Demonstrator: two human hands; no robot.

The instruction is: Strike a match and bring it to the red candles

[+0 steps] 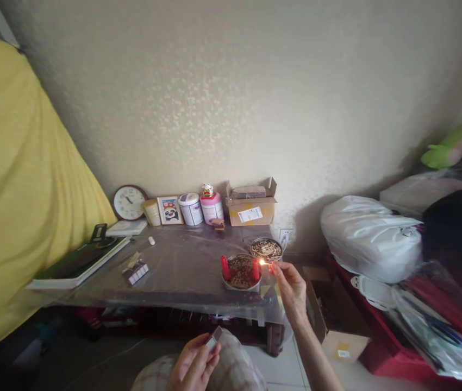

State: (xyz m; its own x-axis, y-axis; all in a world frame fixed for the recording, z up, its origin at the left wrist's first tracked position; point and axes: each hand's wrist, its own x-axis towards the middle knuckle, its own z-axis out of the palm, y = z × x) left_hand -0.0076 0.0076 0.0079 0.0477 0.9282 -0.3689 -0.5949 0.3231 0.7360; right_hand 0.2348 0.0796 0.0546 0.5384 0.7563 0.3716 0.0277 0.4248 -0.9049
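Between the fingertips of my right hand [292,288] is a burning match [267,264], its flame close beside the top of the right red candle [256,271]. Another red candle [225,267] stands at the left side of the same round tin [242,287], which holds brownish bits. Behind it sits a second round tin full of matches [266,250]. Low over my lap, my left hand [195,363] is closed around a small matchbox [214,338]. Whether either candle wick is lit, I cannot tell.
On the plastic-covered table [190,260] lie a pack of matchboxes [136,270] and a large book [80,263]. Along the wall stand a clock [130,203], a panda picture [170,210], tubs and a cardboard box [251,210]. A yellow curtain [23,190] hangs left; bags [372,236] sit right.
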